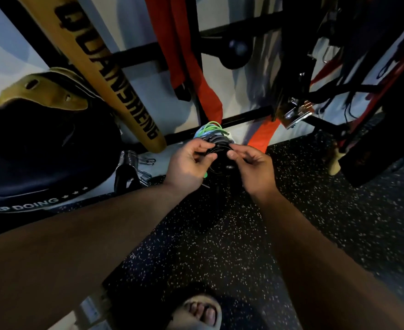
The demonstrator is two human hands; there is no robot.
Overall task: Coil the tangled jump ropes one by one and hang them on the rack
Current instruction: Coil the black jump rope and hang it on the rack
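Observation:
A black jump rope [221, 154], wound into a small coil, sits between my two hands above the speckled floor. My left hand [189, 164] pinches the coil's left side with thumb and fingers. My right hand [253, 166] pinches its right side. Just behind the coil lies a tangle of green, blue and grey ropes [211, 133] on the floor by the wall. The black rack [234, 30] runs along the wall above, its bars and a round-tipped peg [237, 48] visible. The coil's lower part is lost in shadow.
A yellow bat-shaped pole [101, 75] leans on the rack at left. Red bands [184, 51] hang from it. A dark ball or bag [41, 151] and metal clips [129, 163] lie at left. Dark straps and a metal buckle [296, 113] hang at right. My sandalled foot [199, 313] is below.

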